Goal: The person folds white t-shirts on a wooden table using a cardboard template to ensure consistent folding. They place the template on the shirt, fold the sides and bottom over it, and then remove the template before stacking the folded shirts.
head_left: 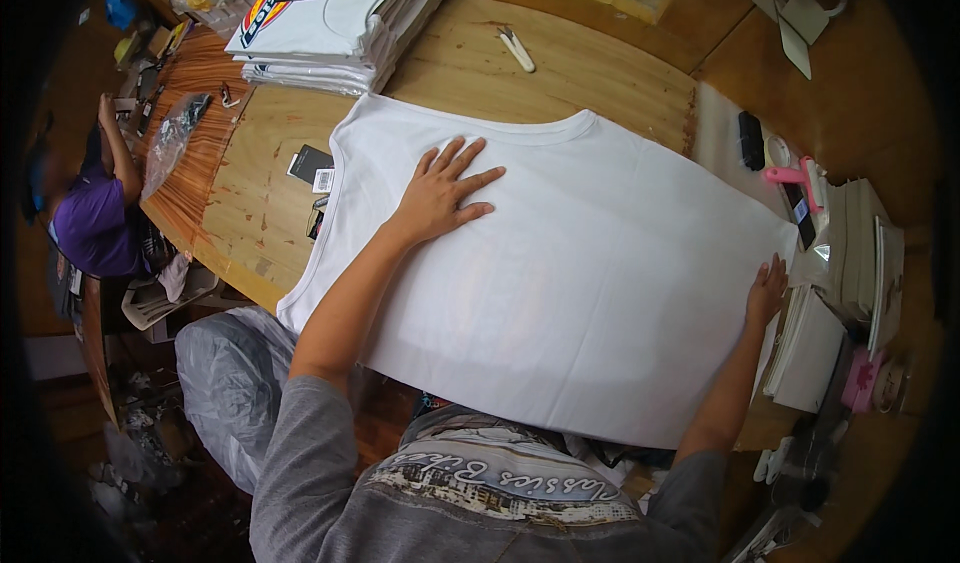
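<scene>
On the counter [600, 73]: a white shirt [600, 283] lies spread flat, neckline toward the far side, lower hem hanging over the near edge by the person's body.
Left hand [445, 198]: lies palm down on the shirt near its neckline end, fingers [470, 158] apart and stretched flat on the cloth, gripping nothing.
Right hand [767, 291]: rests at the shirt's right edge, fingers straight and close together, pressed along the cloth; whether they pinch the edge I cannot tell.
Shirt surface: smooth between the two hands, with faint creases toward the near right corner.
Left of the shirt: dark hang tags [312, 168] lie on the wood, partly touching the shirt's edge.
Far left: a stack [335, 23] of folded white shirts, the top one with a coloured print, well apart from the spread shirt.
Far middle: a small pale tool [517, 49] lies alone on the wood.
Right side: a black block [751, 140] and a pink tool [797, 175] lie just beyond the shirt's right corner; beside them stand piles of white sheets [808, 348] near the right hand.
Below the counter, left: a grey plastic bag [225, 383].
Far left edge: another person in a purple top [90, 228] sits at the counter's end, one arm raised.
</scene>
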Demonstrator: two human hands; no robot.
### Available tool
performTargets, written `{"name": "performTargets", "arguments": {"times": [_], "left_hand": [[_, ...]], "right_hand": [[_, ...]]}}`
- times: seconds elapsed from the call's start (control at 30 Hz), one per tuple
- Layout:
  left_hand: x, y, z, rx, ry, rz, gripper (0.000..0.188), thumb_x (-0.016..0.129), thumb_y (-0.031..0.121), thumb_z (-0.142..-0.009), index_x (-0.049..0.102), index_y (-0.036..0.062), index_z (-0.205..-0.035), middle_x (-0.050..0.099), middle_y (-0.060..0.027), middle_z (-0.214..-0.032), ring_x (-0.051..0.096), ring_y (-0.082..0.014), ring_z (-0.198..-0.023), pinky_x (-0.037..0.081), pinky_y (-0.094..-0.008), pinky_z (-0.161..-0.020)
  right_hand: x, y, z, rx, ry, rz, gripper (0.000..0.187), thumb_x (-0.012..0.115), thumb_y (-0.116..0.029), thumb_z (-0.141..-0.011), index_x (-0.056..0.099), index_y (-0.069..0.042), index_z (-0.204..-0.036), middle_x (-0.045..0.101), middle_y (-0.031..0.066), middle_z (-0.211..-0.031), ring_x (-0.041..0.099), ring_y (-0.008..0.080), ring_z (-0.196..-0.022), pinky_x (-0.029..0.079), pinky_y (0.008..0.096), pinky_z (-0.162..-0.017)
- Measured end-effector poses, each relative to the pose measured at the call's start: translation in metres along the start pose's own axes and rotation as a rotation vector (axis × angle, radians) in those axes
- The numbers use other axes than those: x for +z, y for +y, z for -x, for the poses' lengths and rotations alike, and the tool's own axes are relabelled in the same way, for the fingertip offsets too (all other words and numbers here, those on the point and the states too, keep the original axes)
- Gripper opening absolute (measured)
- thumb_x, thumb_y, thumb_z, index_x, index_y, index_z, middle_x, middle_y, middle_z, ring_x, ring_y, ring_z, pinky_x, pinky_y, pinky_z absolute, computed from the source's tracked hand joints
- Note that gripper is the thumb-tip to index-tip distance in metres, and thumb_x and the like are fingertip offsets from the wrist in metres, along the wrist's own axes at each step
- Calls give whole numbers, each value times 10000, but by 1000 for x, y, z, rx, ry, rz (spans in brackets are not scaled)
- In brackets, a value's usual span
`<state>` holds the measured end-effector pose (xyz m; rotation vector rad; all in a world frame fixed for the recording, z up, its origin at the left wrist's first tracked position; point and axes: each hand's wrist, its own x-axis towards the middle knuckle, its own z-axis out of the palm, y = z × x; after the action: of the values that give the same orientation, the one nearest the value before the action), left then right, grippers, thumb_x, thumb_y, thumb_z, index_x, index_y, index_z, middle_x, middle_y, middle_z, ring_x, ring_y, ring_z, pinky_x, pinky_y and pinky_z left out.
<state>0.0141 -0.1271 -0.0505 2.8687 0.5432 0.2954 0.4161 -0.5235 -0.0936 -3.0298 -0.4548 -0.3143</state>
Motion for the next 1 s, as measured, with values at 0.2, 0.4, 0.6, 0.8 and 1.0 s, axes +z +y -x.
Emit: {"name": "performTargets", "arguments": {"times": [0.2,0.4,0.6,0.8,1.0], "left_hand": [[14,1,-6,-165,228,127,344,565,327,-737,550,171,-1044,439,-12,-1206,356,-234,-1132,254,-412,-925],[40,13,-45,-318,536,224,114,653,63,-587,614,72,-694,576,-63,-888,513,-225,-878,404,-356,-717],[25,16,-23,-350,205,-7,348,546,212,-752,517,154,-1094,432,-54,-1185,364,-217,-1127,195,-490,-926],[14,99,8,-238,-27,-156,496,463,267,-800,322,168,-1265,227,-43,-1350,152,-250,-1258,60,-558,-955],[28,188,27,-78,-119,23,449,432,323,-802,398,155,-1218,236,-98,-1339,192,-280,-1239,69,-526,-971]], "right_hand": [[8,2,-2,-31,24,-1,432,284,-433,-856,320,-253,-1246,264,15,-1326,221,256,-1226,211,539,-931],[40,60,-8,-460,386,221,375,466,-241,-810,415,-148,-1170,422,48,-1191,367,227,-1115,301,450,-894],[-68,8,-27,-167,94,-110,243,480,-175,-781,565,-88,-992,541,123,-1027,504,284,-938,408,364,-791],[-148,105,-95,168,637,-273,184,485,-59,-747,619,-11,-863,590,189,-843,575,314,-770,451,345,-689],[-176,167,-138,162,225,-193,250,672,-117,-621,624,5,-835,597,191,-787,592,293,-738,454,343,-663]]}}
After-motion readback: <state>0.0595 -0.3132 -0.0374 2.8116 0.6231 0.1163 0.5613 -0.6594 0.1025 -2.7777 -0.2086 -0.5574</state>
